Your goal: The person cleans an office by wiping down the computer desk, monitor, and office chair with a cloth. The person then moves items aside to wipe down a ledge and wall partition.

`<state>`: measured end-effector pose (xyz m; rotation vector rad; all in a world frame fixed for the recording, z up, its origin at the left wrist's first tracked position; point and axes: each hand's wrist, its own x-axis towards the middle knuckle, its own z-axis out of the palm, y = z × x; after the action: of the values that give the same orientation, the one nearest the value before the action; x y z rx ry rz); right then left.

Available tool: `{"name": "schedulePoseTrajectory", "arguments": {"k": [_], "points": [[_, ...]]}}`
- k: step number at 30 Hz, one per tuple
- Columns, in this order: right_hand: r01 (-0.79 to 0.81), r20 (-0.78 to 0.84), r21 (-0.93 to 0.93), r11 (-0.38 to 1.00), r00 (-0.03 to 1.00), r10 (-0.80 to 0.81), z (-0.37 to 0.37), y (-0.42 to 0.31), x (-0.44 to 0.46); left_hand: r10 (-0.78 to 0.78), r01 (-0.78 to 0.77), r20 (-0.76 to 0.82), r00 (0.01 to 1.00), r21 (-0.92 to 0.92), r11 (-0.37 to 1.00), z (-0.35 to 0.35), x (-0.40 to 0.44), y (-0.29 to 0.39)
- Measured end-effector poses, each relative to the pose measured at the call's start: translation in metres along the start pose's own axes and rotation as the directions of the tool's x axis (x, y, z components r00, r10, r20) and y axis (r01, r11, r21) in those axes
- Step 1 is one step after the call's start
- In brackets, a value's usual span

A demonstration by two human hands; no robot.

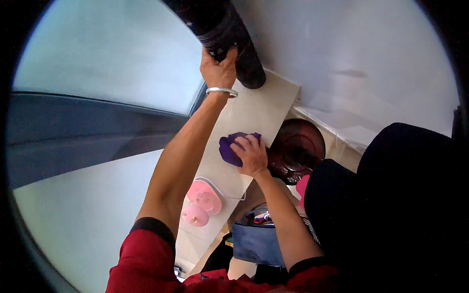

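A tall dark cylindrical object (227, 34) rises at the top of the view, its rounded end over the far end of a pale ledge (264, 105). My left hand (219, 68), with a silver bangle on the wrist, grips its side. On the ledge, nearer to me, lies a crumpled purple cloth (231, 149). My right hand (253, 156) rests on the cloth with its fingers bent over it and pressing it to the surface.
A pink heart-shaped item with a round pink part (202, 200) sits on the ledge, a white cord beside it. Right of the ledge is a dark red round basin (298, 146). Below are a blue bag (256, 244) and large black shapes (391, 210). Frosted window panes (107, 49) stand left.
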<state>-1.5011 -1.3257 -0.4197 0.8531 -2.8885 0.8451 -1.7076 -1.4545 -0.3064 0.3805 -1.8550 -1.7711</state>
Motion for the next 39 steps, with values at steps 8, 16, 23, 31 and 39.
{"name": "schedulePoseTrajectory", "arguments": {"k": [8, 16, 23, 31, 39], "points": [[0.022, 0.026, 0.032, 0.999, 0.999, -0.023, 0.004, 0.004, -0.001, 0.206, -0.224, 0.105, 0.973, 0.199, 0.954, -0.002, 0.014, -0.01], [-0.003, -0.013, -0.004, 1.0, 1.0, 0.003, 0.0, 0.0, 0.0, 0.058, -0.147, 0.182, 0.982, 0.529, 0.836, -0.005, 0.013, 0.018], [0.028, 0.025, -0.006, 1.0, 0.999, -0.028, 0.007, 0.004, -0.002, 0.282, -0.301, 0.113, 0.953, 0.473, 0.828, 0.006, 0.013, 0.03], [-0.015, 0.088, -0.012, 1.0, 0.996, 0.016, 0.001, 0.001, -0.001, 0.208, -0.195, -0.043, 0.977, 0.205, 0.959, 0.009, 0.018, 0.023], [-0.001, 0.087, 0.004, 1.0, 0.996, 0.0, -0.001, 0.001, -0.002, 0.319, -0.316, 0.049, 0.947, 0.342, 0.885, 0.018, 0.019, 0.01]]}}
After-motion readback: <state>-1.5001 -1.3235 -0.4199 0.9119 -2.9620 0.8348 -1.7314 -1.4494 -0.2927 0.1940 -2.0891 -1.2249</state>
